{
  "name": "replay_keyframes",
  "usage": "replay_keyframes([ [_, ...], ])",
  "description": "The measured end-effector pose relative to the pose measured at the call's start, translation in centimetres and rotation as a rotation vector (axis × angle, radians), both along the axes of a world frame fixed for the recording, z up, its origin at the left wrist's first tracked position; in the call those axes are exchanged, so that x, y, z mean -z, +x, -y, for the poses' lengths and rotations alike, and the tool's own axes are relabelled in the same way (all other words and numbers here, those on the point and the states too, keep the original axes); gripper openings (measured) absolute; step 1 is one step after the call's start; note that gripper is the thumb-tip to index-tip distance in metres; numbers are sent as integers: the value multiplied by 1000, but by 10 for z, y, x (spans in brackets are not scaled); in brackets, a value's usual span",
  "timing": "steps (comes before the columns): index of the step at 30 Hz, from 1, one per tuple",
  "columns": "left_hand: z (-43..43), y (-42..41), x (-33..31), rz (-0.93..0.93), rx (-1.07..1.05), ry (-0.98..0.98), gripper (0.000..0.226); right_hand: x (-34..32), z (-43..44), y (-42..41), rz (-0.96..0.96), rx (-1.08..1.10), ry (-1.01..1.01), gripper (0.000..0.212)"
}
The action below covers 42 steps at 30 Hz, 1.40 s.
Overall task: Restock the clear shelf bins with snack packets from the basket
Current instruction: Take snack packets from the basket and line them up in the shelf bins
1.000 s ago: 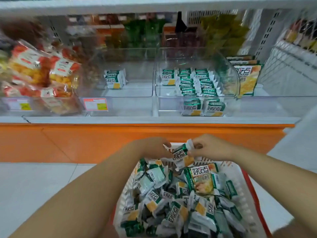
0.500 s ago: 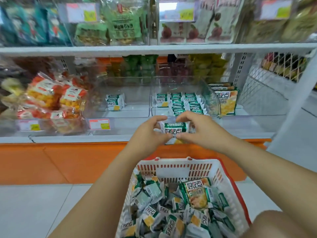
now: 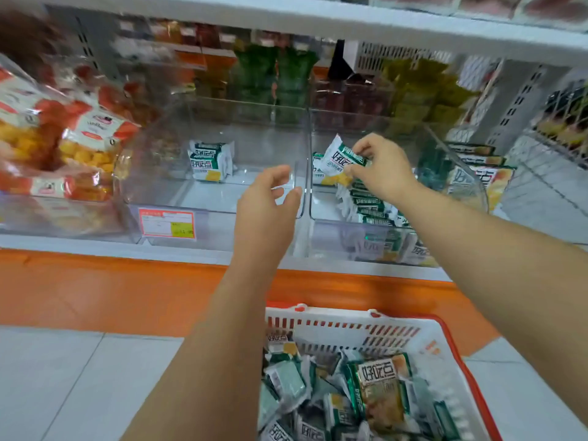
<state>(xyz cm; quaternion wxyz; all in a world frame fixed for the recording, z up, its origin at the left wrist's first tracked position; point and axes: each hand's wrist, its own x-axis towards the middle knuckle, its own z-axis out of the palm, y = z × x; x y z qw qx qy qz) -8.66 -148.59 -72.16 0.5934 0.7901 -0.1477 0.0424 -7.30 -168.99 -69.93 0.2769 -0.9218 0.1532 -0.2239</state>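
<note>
- Single head-worn view; it looked forward and down onto the front edge of the shelf (image 3: 95, 246).
- Sat close: clear bins (image 3: 219, 226) filled mid-frame, and the basket (image 3: 334, 327) lay just beneath, at the bottom edge.
- Wide-angle lens; shelf lines bowed.

Left grip (image 3: 267, 198) and right grip (image 3: 381, 168): both bare hands, uncovered from fingertips to wrists. Left forearm (image 3: 222, 329) and right forearm (image 3: 496, 265): bare too, over the whole stretch in frame. Both are smooth and widen steadily from wrist toward elbow. Wrists are narrow and the knuckles show as low bumps. Nails too small and blurred to tell anything.
</note>
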Motion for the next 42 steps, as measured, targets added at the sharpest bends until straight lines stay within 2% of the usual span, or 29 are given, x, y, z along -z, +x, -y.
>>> replay_keyframes([
  [3, 14, 2, 11, 46, -13, 99, 33, 12, 11, 36, -30, -13, 3, 25],
  [6, 30, -2, 22, 166, -97, 125, 32, 22, 18, 61, -73, -50, -28, 26],
  [11, 43, 5, 38, 323, -260, 105, 26, 41, 31, 84, -192, -107, -158, 28],
  [15, 50, 7, 47, 413, -331, 131, 27, 45, 34, 98, -287, -96, -355, 31],
  [20, 53, 8, 48, 433, -377, 129, 26, 44, 35, 98, -334, -78, -443, 34],
  [27, 38, -3, 30, 272, -214, 178, 30, 14, 14, 31, -160, -137, -356, 32],
  [31, 21, -27, 18, 267, -122, 210, 39, 8, -21, -46, 70, -224, -261, 19],
  [33, 11, -45, 19, 287, -107, 257, 38, 18, -41, -88, 219, -237, -188, 15],
  [35, 4, -66, 28, 259, -54, 330, 34, 37, -56, -125, 275, -226, -80, 11],
  [37, -2, -88, 43, 184, 40, 468, 32, 63, -67, -154, 135, -225, -35, 11],
  [40, -11, -116, 85, -11, 196, 746, 30, 108, -64, -182, -412, -268, -41, 21],
  [42, -22, -131, 119, -152, 222, 826, 30, 137, -56, -200, -744, -278, 39, 31],
])
